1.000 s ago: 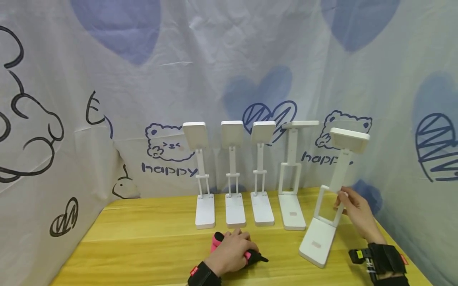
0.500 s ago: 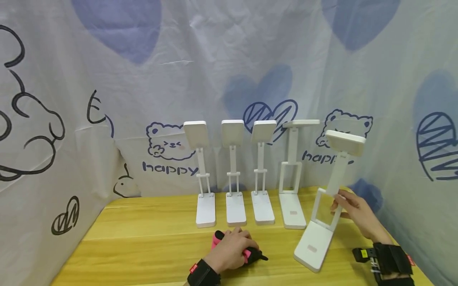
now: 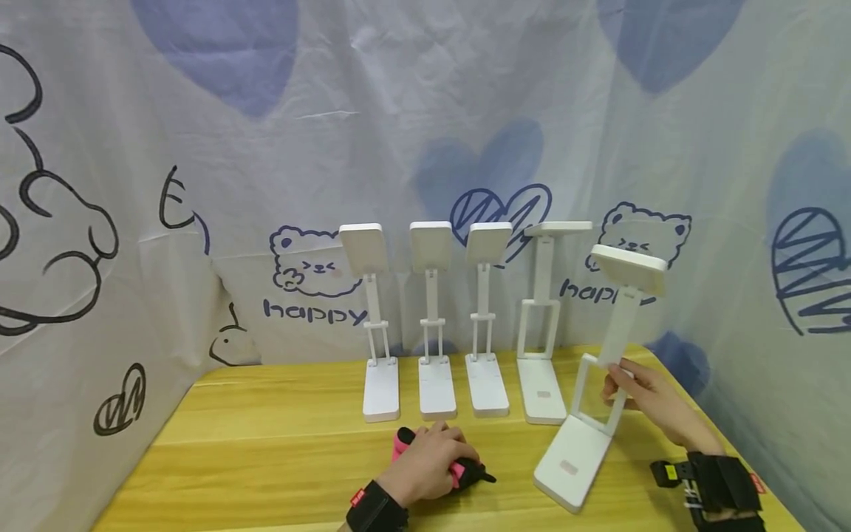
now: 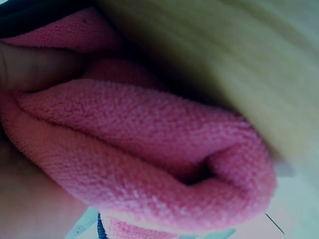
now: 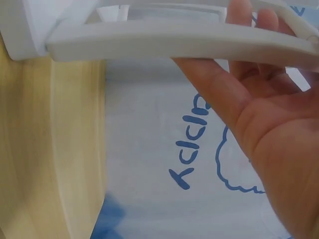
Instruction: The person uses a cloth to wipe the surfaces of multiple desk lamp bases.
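Note:
My right hand (image 3: 648, 399) pinches one side bar of a white folding stand (image 3: 573, 462) with a flat rectangular head. This stand leans to the right, its base close over the table. In the right wrist view, thumb and fingers sit on either side of the white bar (image 5: 149, 42). My left hand (image 3: 432, 462) grips a bunched pink cloth (image 3: 402, 445) with black parts at its ends. Seen from the left wrist, the pink cloth (image 4: 139, 144) is plush and folded over, with a finger (image 4: 40, 67) tucked into it.
Several more white folding stands form a row along the back of the wooden table (image 3: 266, 428). The rightmost of them (image 3: 541, 391) is nearest to the held one and has a level head. A printed curtain (image 3: 372, 148) hangs behind and at both sides.
My right hand has moved the held stand left and toward me, its head lower than before. The left hand stays on the cloth in the same place.

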`<move>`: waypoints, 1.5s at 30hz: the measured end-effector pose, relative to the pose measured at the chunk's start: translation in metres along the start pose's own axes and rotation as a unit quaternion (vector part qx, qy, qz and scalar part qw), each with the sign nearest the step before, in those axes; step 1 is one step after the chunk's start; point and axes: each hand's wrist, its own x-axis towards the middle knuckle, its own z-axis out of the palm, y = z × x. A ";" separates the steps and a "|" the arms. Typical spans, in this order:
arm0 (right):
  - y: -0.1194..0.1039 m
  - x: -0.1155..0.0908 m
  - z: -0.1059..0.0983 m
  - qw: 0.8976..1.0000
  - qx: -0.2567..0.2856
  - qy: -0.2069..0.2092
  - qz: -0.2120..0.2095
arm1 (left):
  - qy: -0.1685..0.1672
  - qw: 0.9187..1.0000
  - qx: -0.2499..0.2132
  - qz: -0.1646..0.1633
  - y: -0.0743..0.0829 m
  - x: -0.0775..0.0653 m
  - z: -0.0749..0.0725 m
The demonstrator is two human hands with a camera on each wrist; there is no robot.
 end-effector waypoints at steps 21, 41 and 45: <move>-0.017 -0.001 0.008 0.999 -0.011 -0.051 0.009 | 0.076 0.996 0.047 0.023 0.003 0.009 0.004; -0.029 -0.001 0.031 0.995 0.021 -0.101 0.008 | 0.098 0.992 0.058 0.043 0.038 0.041 0.009; -0.028 -0.002 0.031 0.994 0.010 -0.112 0.012 | 0.103 0.991 0.066 0.049 0.043 0.049 0.012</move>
